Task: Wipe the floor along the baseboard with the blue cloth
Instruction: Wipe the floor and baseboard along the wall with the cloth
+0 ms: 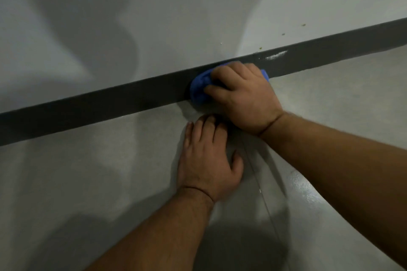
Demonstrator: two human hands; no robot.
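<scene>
Your right hand (244, 97) presses the blue cloth (199, 89) against the dark grey baseboard (110, 103), fingers curled over the bunched fabric and gripping it, right where the baseboard meets the floor (88, 182). Your left hand (207, 160) lies flat on the floor just below, fingers spread open, holding nothing. A whitish smear (276, 55) marks the baseboard further right.

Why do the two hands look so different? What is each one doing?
The right hand grips the blue cloth against the dark baseboard; the left hand holds nothing. The right hand's fingers curl; the left hand lies flat on the floor. Both are bare.
</scene>
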